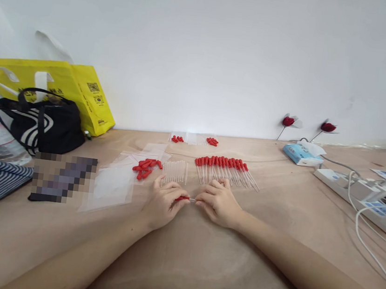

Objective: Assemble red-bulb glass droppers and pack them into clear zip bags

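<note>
Pinched between the fingers of my left hand (165, 204) is a red rubber bulb (182, 198), partly hidden by them. My right hand (220, 205) grips a thin clear glass tube (192, 200), whose end meets the bulb in the small gap between my hands. Just beyond my left hand lies a row of bare clear tubes (175, 171). A loose heap of red bulbs (146, 168) rests to their left. Past my right hand, droppers with red bulbs on clear stems (225, 167) lie side by side in a fanned row.
Clear plastic bags (112, 186) lie on the wooden table left of the bulbs. More bulbs and tubes in a bag (195, 138) are by the wall. A tissue pack (301, 154) and a power strip (365, 203) with cables sit right; a black bag (59, 126) stands left.
</note>
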`<action>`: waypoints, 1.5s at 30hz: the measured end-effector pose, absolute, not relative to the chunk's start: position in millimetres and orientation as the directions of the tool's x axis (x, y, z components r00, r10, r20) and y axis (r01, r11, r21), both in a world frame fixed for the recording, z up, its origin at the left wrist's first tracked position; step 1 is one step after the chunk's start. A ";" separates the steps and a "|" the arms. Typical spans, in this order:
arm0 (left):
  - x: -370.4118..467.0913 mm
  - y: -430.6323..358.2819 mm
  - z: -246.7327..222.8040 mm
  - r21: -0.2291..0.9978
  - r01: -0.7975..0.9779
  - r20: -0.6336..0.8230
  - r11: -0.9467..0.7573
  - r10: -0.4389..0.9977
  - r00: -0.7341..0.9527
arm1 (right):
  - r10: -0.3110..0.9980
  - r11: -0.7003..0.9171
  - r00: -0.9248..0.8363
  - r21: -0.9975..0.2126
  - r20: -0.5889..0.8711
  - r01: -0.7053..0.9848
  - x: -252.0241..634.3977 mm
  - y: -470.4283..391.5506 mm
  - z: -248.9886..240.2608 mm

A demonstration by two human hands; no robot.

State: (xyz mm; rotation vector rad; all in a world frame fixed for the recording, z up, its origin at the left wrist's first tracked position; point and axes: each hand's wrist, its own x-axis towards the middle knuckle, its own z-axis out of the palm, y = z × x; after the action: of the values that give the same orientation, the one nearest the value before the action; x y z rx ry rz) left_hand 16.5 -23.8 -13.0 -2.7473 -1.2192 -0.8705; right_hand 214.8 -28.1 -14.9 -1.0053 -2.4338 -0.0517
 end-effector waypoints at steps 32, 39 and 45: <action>-35.0 17.2 -19.1 0.091 0.975 0.558 -0.204 0.821 0.120 | 0.961 -0.065 0.152 -0.343 0.232 0.937 200.6 51.2 -11.0; -40.5 20.7 -17.0 0.069 0.989 0.576 -0.131 0.815 0.068 | 0.955 0.108 -0.016 -0.299 0.296 0.948 169.5 42.7 -10.4; -46.9 21.9 -12.6 0.043 0.996 0.611 -0.074 0.791 0.032 | 0.983 0.043 0.003 -0.248 0.185 0.968 146.0 47.2 -7.0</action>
State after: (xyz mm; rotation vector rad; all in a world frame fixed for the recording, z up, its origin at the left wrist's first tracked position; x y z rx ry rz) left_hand -46.9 21.9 -12.6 -1.9204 -1.8090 -0.6991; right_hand 146.0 47.2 -7.0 -1.9805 -2.0214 0.0684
